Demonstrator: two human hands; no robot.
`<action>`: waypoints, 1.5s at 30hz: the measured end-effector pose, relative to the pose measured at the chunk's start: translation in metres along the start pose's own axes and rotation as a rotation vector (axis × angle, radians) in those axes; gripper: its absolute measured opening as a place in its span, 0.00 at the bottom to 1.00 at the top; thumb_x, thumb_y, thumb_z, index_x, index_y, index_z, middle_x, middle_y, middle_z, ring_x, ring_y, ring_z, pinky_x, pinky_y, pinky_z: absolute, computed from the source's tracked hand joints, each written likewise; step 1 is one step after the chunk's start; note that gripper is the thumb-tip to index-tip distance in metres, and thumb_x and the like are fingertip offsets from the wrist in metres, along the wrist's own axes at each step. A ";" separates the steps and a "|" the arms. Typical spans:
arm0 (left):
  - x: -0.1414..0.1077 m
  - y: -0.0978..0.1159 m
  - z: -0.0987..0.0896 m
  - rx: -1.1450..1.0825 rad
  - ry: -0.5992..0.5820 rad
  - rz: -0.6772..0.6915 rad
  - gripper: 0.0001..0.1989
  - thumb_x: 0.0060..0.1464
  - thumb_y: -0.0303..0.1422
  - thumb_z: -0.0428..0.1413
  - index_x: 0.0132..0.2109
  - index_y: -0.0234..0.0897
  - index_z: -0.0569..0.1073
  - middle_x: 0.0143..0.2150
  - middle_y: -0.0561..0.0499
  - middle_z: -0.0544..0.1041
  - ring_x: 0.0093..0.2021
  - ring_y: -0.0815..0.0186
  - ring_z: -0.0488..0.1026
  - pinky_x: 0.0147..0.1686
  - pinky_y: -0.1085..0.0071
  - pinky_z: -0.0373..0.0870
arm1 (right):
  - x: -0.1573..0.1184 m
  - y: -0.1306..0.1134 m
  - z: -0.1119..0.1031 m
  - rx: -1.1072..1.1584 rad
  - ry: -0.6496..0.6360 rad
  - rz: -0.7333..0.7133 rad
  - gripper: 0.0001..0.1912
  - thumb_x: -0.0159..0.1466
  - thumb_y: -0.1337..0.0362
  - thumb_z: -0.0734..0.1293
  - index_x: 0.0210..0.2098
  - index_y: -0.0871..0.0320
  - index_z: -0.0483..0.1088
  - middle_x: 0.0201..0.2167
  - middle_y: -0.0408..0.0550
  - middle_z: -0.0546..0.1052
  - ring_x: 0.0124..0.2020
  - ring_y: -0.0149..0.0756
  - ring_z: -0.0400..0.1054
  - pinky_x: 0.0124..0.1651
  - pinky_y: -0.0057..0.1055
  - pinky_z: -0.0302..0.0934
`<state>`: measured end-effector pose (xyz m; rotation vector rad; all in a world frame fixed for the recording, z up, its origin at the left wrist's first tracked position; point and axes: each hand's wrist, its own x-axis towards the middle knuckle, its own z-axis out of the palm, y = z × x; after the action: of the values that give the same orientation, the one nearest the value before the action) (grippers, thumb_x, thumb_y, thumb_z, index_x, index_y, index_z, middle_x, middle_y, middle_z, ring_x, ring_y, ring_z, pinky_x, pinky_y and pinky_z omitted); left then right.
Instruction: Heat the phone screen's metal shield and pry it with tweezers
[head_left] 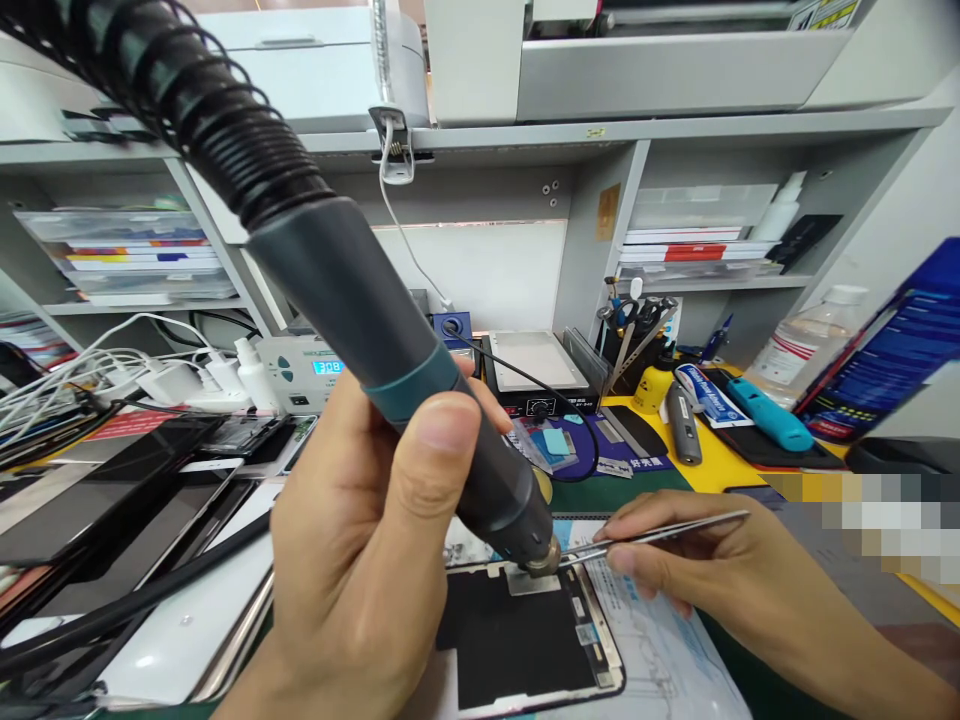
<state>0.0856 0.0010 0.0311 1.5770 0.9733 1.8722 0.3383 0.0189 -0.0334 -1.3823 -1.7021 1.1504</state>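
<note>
My left hand (367, 540) is wrapped round a dark grey hot air gun (352, 290), tilted with its metal nozzle pointing down. Under the nozzle lies a flat, dark-backed panel (502, 640) with a pale frame, which looks like a tablet screen. A small silver rectangle (534, 584) on its upper edge is partly covered by the nozzle. From the right, my right hand (697, 565) pinches metal tweezers (667, 532). Their tips reach close beside the nozzle; whether they touch the panel I cannot tell. A printed sheet (667, 655) lies beneath the panel.
On the left are stacked panels (202, 590) and a black hose (150, 590). Behind stands a station with a lit display (328, 367), beside a heating plate (536, 362). At the right are a yellow bottle (654, 385), an adhesive tube (709, 395) and a clear bottle (799, 345).
</note>
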 end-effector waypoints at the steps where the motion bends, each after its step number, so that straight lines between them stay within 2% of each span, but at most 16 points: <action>1: 0.000 0.000 0.000 -0.008 0.006 0.013 0.09 0.67 0.44 0.56 0.47 0.55 0.81 0.38 0.49 0.78 0.42 0.52 0.78 0.32 0.56 0.80 | 0.000 0.000 0.000 -0.001 0.005 0.001 0.12 0.61 0.46 0.77 0.37 0.45 0.84 0.31 0.42 0.82 0.25 0.34 0.66 0.27 0.30 0.58; 9: -0.003 -0.008 -0.004 0.090 -0.101 0.044 0.10 0.69 0.45 0.54 0.51 0.59 0.79 0.39 0.50 0.78 0.43 0.51 0.77 0.38 0.52 0.78 | 0.001 -0.006 0.002 -0.012 0.015 -0.041 0.12 0.61 0.47 0.77 0.36 0.46 0.85 0.28 0.42 0.81 0.24 0.34 0.65 0.26 0.31 0.57; 17: -0.005 -0.006 -0.005 0.099 -0.061 0.031 0.10 0.70 0.46 0.54 0.51 0.59 0.79 0.39 0.53 0.78 0.43 0.55 0.78 0.35 0.55 0.78 | -0.002 -0.002 0.000 -0.002 -0.010 -0.045 0.11 0.62 0.47 0.77 0.37 0.45 0.84 0.30 0.41 0.81 0.28 0.35 0.69 0.30 0.30 0.60; 25: -0.005 -0.004 -0.004 0.097 -0.063 0.029 0.10 0.70 0.46 0.54 0.51 0.59 0.79 0.39 0.54 0.78 0.43 0.57 0.78 0.36 0.57 0.79 | 0.000 -0.006 0.003 -0.033 0.023 -0.068 0.11 0.62 0.47 0.77 0.35 0.46 0.84 0.23 0.39 0.76 0.21 0.31 0.60 0.24 0.29 0.55; 32: -0.004 -0.006 -0.005 0.065 -0.065 0.026 0.10 0.71 0.45 0.53 0.51 0.58 0.79 0.39 0.53 0.78 0.44 0.57 0.77 0.36 0.58 0.78 | -0.002 -0.005 0.003 0.016 0.025 -0.077 0.09 0.62 0.50 0.77 0.36 0.46 0.84 0.24 0.38 0.77 0.21 0.29 0.60 0.25 0.27 0.58; 36: -0.003 -0.007 -0.005 0.025 -0.077 0.049 0.09 0.69 0.43 0.55 0.51 0.55 0.79 0.39 0.50 0.77 0.43 0.53 0.76 0.35 0.54 0.77 | -0.002 -0.007 0.003 0.019 0.022 -0.099 0.07 0.62 0.51 0.78 0.35 0.44 0.84 0.27 0.37 0.79 0.21 0.28 0.61 0.26 0.25 0.60; 40: -0.002 -0.008 -0.005 0.035 -0.065 0.045 0.09 0.68 0.44 0.56 0.51 0.56 0.79 0.39 0.49 0.77 0.43 0.51 0.76 0.35 0.51 0.76 | -0.002 -0.008 0.003 -0.003 0.028 -0.113 0.06 0.62 0.51 0.77 0.35 0.43 0.84 0.25 0.37 0.78 0.21 0.28 0.61 0.25 0.24 0.59; 45: -0.002 -0.009 -0.004 -0.025 -0.082 0.062 0.09 0.66 0.43 0.58 0.50 0.54 0.80 0.39 0.48 0.78 0.42 0.52 0.75 0.34 0.52 0.75 | -0.002 -0.010 0.004 -0.008 0.059 -0.114 0.07 0.61 0.51 0.78 0.33 0.44 0.85 0.31 0.40 0.83 0.22 0.28 0.63 0.23 0.23 0.59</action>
<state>0.0819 0.0040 0.0223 1.6726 0.8711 1.8382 0.3311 0.0154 -0.0258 -1.2934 -1.7223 1.0311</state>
